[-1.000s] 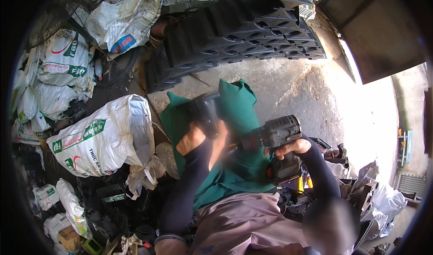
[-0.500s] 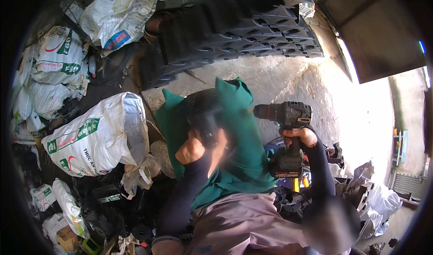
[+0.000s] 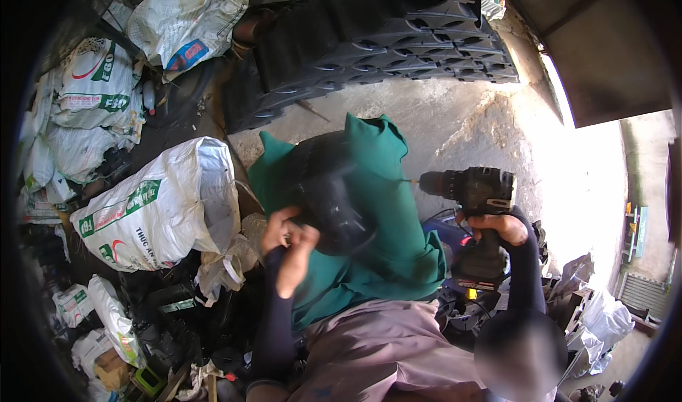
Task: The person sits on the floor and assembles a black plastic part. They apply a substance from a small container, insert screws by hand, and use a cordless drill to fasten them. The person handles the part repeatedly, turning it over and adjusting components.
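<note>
A rounded, glossy black piece (image 3: 330, 199), blurred in places, lies on the green cloth (image 3: 391, 224) over my lap. My left hand (image 3: 290, 242) is at its near left edge with the fingers curled in. What these fingers hold, if anything, is hidden, and I cannot tell whether they touch the piece. To the right, my right hand (image 3: 501, 228) is wrapped round the grip of a black cordless drill (image 3: 469, 187). Its thin bit points left toward the black piece, with a gap between them.
Stacked black moulded parts (image 3: 398, 47) stand on the concrete floor (image 3: 469, 118) ahead. At left, an open white woven sack (image 3: 156, 210) lies near more printed sacks (image 3: 92, 111). Cluttered scraps (image 3: 163, 331) fill the near left. Tools and plastic bags (image 3: 604, 317) lie at right.
My left hand has moved left, from over the black piece to its edge. My right hand has carried the drill a little to the right, farther from the piece.
</note>
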{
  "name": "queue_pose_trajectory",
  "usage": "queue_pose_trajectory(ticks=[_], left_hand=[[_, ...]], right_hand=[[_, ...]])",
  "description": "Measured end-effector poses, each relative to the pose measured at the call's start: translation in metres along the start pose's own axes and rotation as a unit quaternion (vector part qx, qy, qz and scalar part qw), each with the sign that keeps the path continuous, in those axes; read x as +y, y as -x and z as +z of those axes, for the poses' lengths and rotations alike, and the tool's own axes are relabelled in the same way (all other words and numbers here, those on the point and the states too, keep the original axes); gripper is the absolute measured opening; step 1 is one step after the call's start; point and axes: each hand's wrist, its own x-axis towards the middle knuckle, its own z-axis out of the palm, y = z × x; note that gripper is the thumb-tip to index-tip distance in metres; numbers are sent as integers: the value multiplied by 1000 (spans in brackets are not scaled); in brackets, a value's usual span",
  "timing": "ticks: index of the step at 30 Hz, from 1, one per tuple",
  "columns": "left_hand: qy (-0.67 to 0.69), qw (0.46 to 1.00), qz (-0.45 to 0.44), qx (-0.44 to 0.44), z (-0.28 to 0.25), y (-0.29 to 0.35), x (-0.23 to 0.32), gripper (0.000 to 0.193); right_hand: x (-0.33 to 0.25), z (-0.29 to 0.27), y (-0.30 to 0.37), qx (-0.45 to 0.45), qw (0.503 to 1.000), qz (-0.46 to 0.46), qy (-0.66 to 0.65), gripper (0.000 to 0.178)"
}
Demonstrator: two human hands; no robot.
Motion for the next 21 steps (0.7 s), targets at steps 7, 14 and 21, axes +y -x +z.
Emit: queue_pose_trajectory(ticks=[7, 14, 21], left_hand=[[459, 854, -241, -33, -49, 8, -23, 18], [456, 849, -252, -91, -27, 12, 4, 21], [371, 885, -261, -102, -17, 18, 19, 30]], right_hand=[[5, 5, 0, -89, 995, 24, 27, 47], [25, 13, -10, -116, 992, 43, -1, 54], [36, 15, -11, -110, 992, 35, -43, 54]])
